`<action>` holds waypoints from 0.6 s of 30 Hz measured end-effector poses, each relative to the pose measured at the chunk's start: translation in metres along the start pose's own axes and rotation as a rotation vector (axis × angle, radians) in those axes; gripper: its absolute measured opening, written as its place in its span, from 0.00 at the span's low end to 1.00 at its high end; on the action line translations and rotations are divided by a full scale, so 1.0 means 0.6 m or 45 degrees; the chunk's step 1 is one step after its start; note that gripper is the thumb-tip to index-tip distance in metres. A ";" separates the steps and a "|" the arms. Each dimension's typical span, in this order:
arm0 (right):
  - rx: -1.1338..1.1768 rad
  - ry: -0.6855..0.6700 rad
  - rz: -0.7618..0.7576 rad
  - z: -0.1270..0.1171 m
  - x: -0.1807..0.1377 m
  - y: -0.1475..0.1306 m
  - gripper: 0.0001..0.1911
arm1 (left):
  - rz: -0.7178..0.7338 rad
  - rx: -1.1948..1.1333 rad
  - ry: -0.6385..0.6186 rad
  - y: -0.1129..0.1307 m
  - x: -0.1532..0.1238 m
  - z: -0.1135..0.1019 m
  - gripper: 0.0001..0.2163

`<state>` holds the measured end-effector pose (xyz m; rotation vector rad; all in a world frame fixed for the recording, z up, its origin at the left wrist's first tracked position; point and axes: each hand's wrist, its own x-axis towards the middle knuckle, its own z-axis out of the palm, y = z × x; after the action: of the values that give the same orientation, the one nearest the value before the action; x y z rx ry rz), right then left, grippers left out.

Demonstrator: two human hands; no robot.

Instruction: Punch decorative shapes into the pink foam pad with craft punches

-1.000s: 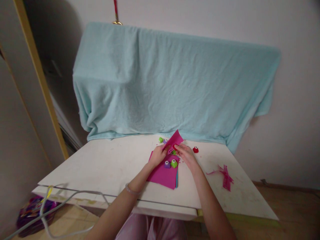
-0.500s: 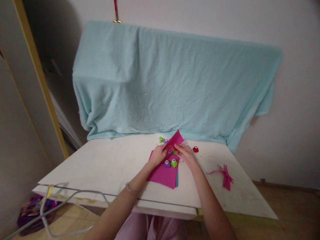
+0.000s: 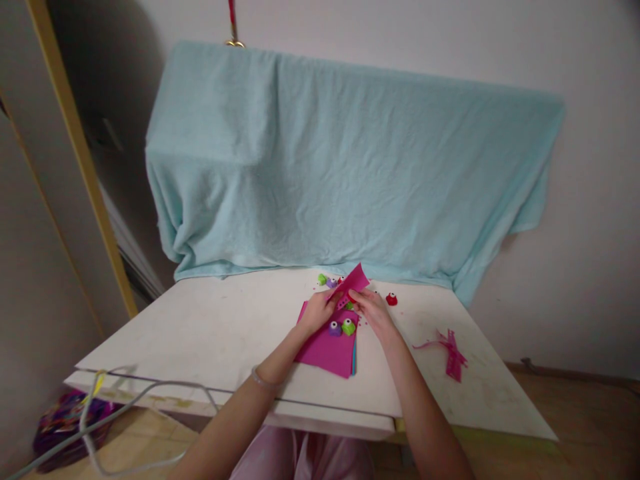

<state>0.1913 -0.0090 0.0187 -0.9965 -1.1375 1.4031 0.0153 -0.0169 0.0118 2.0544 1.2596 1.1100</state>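
My left hand [image 3: 319, 311] is closed on a magenta sheet of paper [image 3: 358, 279], tilted up, with a row of small holes along its lower edge. My right hand [image 3: 371, 305] grips a small red craft punch [image 3: 352, 295] against that edge; the fingers partly cover it. Below both hands lies a stack of coloured paper [image 3: 327, 353], magenta on top. A purple craft punch [image 3: 335, 328] and a green craft punch [image 3: 349, 327] rest on the stack. Another green punch [image 3: 350, 306] shows partly beneath the held sheet.
Behind the sheet sit a green punch [image 3: 322, 279] and a purple punch [image 3: 331, 283]. A red punch [image 3: 392, 299] stands to the right. Cut magenta paper strips [image 3: 453, 360] lie on the white table [image 3: 215, 327]. A light blue cloth [image 3: 350, 167] hangs at the back; a cable [image 3: 150, 385] crosses the front-left edge.
The raised magenta sheet has dipped and shifted slightly, showing more of a red punch behind it. Both hands stay almost in place with their grips unchanged.
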 end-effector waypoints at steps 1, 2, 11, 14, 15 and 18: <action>-0.007 0.002 -0.020 0.000 -0.001 -0.001 0.18 | -0.006 -0.006 -0.003 0.002 0.000 -0.001 0.17; -0.012 0.004 -0.040 0.001 -0.001 -0.003 0.18 | -0.012 -0.012 -0.003 0.003 -0.001 -0.001 0.17; 0.062 0.147 -0.075 0.013 -0.004 -0.007 0.18 | -0.148 -0.139 0.003 -0.002 0.002 0.017 0.19; 0.067 0.131 -0.085 0.011 0.000 -0.003 0.18 | -0.226 -0.155 0.018 -0.004 0.004 0.021 0.23; 0.066 0.126 -0.081 0.010 0.001 -0.002 0.18 | -0.231 -0.165 0.026 -0.004 0.004 0.021 0.24; 0.064 0.126 -0.090 0.009 0.002 -0.002 0.19 | -0.244 -0.202 0.036 0.000 0.004 0.020 0.25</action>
<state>0.1860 -0.0086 0.0213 -0.9700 -1.0502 1.3057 0.0258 -0.0149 0.0063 1.7683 1.3065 1.1150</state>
